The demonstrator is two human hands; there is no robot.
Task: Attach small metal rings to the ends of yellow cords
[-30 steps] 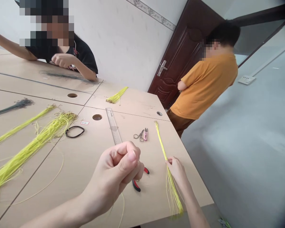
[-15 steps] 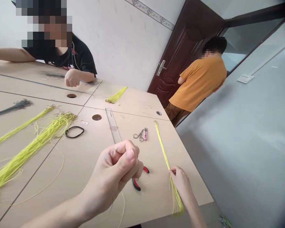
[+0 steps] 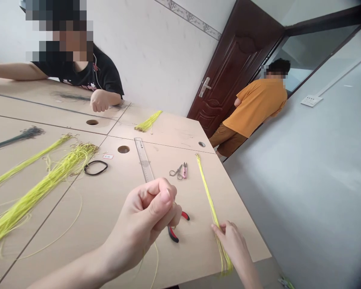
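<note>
My left hand (image 3: 152,220) is closed in a raised fist, the thumb pressed against the curled fingers. It pinches a thin yellow cord (image 3: 156,259), whose loose length hangs below it; the pinched part is mostly hidden. Behind this hand lie pliers with red and black handles (image 3: 173,235), partly covered. At the right, my right hand (image 3: 233,243) has thumb and fingers around the lower part of a narrow bundle of yellow cords (image 3: 206,186), which lies lengthwise on the table. Small metal-looking ends sit at the bundle's far tip.
A clear ruler (image 3: 143,158), small scissors (image 3: 177,171) and pink thread snips (image 3: 185,170) lie ahead. Larger yellow cord bundles (image 3: 48,180), a dark bundle (image 3: 16,138) and a black band (image 3: 95,167) are left. One person (image 3: 108,76) sits opposite; another (image 3: 246,104) stands by the door.
My right hand has slid down the yellow bundle toward the near table edge, its thumb now stretched further out. My left hand keeps its position. The person by the door has shifted slightly.
</note>
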